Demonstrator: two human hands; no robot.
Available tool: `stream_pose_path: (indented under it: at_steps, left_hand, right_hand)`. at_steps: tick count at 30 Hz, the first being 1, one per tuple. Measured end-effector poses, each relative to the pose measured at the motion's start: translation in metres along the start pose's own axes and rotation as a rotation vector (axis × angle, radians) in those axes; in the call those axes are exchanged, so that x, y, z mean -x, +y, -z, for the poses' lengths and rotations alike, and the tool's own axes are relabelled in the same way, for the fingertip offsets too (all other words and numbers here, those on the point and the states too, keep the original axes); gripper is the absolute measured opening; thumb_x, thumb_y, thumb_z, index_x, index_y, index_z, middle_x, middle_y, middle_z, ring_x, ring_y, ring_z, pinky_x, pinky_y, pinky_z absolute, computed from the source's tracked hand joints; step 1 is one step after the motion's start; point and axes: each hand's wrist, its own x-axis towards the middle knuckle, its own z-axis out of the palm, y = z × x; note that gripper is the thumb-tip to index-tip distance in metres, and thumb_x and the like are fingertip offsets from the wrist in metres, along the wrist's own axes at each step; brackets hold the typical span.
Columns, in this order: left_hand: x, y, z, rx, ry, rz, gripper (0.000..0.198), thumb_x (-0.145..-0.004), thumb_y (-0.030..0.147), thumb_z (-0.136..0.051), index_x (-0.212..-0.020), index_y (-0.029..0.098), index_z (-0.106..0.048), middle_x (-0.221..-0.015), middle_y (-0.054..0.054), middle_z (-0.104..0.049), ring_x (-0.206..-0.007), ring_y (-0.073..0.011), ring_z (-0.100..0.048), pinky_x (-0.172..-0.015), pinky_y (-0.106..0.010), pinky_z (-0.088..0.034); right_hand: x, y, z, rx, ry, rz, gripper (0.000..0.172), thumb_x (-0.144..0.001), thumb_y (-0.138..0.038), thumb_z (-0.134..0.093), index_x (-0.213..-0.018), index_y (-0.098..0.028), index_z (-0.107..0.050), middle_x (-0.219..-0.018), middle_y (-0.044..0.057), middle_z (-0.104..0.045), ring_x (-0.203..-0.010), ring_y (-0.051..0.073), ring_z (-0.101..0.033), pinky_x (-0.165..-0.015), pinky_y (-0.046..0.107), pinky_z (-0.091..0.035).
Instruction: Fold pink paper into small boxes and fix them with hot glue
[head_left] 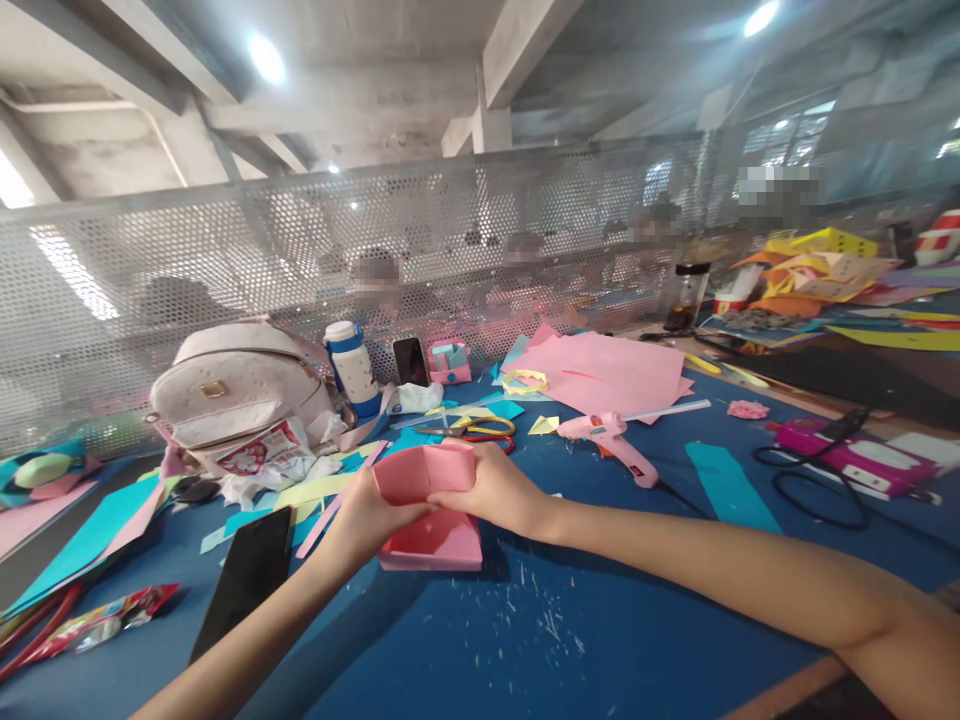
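Observation:
Between my two hands is a pink paper box (431,545), its open lower section facing me and an upper panel rising behind. My left hand (369,510) grips the left side of the upper part, thumb pressed along its front. On the right side, my right hand (499,488) pinches the same upper part, its thumb meeting the left one near the middle. The fingers behind the paper are hidden. Just beyond the box lie scissors (487,430) with yellow and red handles. A pink glue gun (611,440) rests to the right of my right hand.
A black phone (247,570) lies by my left forearm. Behind stand a pale backpack (247,385) and a white-and-blue bottle (351,370). Pink paper sheets (607,370) spread at the back; a blue paper strip (731,485) and a magenta device with a cable (855,455) lie right.

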Motion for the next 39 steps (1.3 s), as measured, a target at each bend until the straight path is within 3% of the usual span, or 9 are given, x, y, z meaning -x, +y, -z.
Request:
stream_pose_path:
  at_steps: [5,12,15,17,19,22,28,34,39]
  left_hand:
    - [0.001,0.002,0.001,0.039,-0.022,0.084,0.04,-0.057,0.033,-0.08,-0.09,0.014,-0.069,-0.084,-0.007,-0.075,-0.082,-0.0268,-0.07,-0.067,-0.031,-0.057]
    - [-0.003,-0.002,0.02,0.228,-0.027,0.174,0.04,-0.059,0.032,-0.081,-0.089,0.014,-0.062,-0.079,-0.004,-0.072,-0.071,-0.0213,-0.069,-0.06,-0.026,-0.054]
    - [-0.008,-0.005,0.029,0.287,-0.104,0.217,0.038,-0.06,0.032,-0.08,-0.088,0.013,-0.063,-0.078,-0.004,-0.072,-0.071,-0.0216,-0.068,-0.062,-0.027,-0.054]
    - [-0.01,-0.004,0.031,0.286,-0.201,0.208,0.038,-0.059,0.03,-0.08,-0.09,0.013,-0.065,-0.08,-0.006,-0.072,-0.075,-0.0236,-0.069,-0.066,-0.029,-0.055]
    - [-0.012,-0.003,0.031,0.264,-0.291,0.186,0.037,-0.058,0.026,-0.08,-0.09,0.012,-0.067,-0.08,-0.006,-0.073,-0.079,-0.0247,-0.069,-0.068,-0.03,-0.055]
    - [-0.012,-0.002,0.027,0.24,-0.363,0.176,0.036,-0.054,0.018,-0.08,-0.087,0.011,-0.068,-0.077,-0.004,-0.072,-0.078,-0.0237,-0.068,-0.066,-0.027,-0.054]
    - [-0.006,-0.003,0.024,0.216,-0.405,0.177,0.029,-0.056,0.016,-0.077,-0.083,0.013,-0.068,-0.074,0.0,-0.069,-0.076,-0.0207,-0.066,-0.06,-0.023,-0.052]
    - [-0.004,-0.007,0.025,0.207,-0.396,0.206,0.022,-0.059,0.02,-0.071,-0.079,0.013,-0.067,-0.066,0.0,-0.066,-0.073,-0.022,-0.066,-0.059,-0.027,-0.055]
    - [-0.003,-0.01,0.024,0.17,-0.312,0.168,0.015,-0.056,0.021,-0.069,-0.069,0.014,-0.066,-0.063,0.0,-0.067,-0.074,-0.0258,-0.067,-0.054,-0.027,-0.054]
  right_hand:
    - [0.002,-0.006,0.001,-0.098,-0.03,-0.001,0.027,-0.08,-0.041,-0.07,-0.09,-0.016,-0.064,-0.078,0.0,-0.064,-0.071,0.013,-0.056,-0.061,0.024,-0.044]
    - [-0.011,-0.006,0.025,-0.173,-0.035,0.221,0.026,-0.089,-0.044,-0.06,-0.09,-0.018,-0.054,-0.086,0.001,-0.058,-0.077,0.012,-0.055,-0.067,0.024,-0.045]
    - [-0.014,-0.019,0.041,0.105,0.015,0.494,0.019,-0.09,-0.036,-0.062,-0.092,-0.019,-0.053,-0.09,0.001,-0.059,-0.084,0.013,-0.055,-0.076,0.028,-0.045]
    - [-0.011,-0.032,0.047,0.436,-0.143,0.763,0.008,-0.095,-0.027,-0.056,-0.101,-0.023,-0.057,-0.105,0.001,-0.063,-0.103,0.016,-0.053,-0.092,0.034,-0.04]
    - [-0.007,-0.044,0.046,0.749,-0.261,0.895,0.021,-0.098,-0.018,-0.046,-0.116,-0.025,-0.055,-0.121,0.001,-0.062,-0.12,0.017,-0.045,-0.1,0.036,-0.033]
    - [-0.004,-0.053,0.034,0.968,-0.337,0.922,0.031,-0.097,-0.006,-0.041,-0.123,-0.019,-0.054,-0.115,0.003,-0.066,-0.115,0.017,-0.05,-0.102,0.037,-0.029]
    - [-0.021,-0.053,0.016,0.88,-0.596,0.894,0.016,-0.091,-0.017,-0.055,-0.079,-0.02,-0.064,-0.086,0.001,-0.07,-0.09,0.02,-0.057,-0.094,0.038,-0.032]
    - [-0.029,-0.06,0.01,0.855,-0.724,0.876,0.018,-0.084,-0.011,-0.06,-0.076,-0.022,-0.071,-0.082,0.002,-0.071,-0.086,0.02,-0.056,-0.081,0.037,-0.034]
    - [-0.037,-0.063,0.004,0.84,-0.791,0.989,0.02,-0.087,-0.013,-0.057,-0.078,-0.024,-0.071,-0.084,0.002,-0.071,-0.091,0.02,-0.057,-0.091,0.038,-0.032]
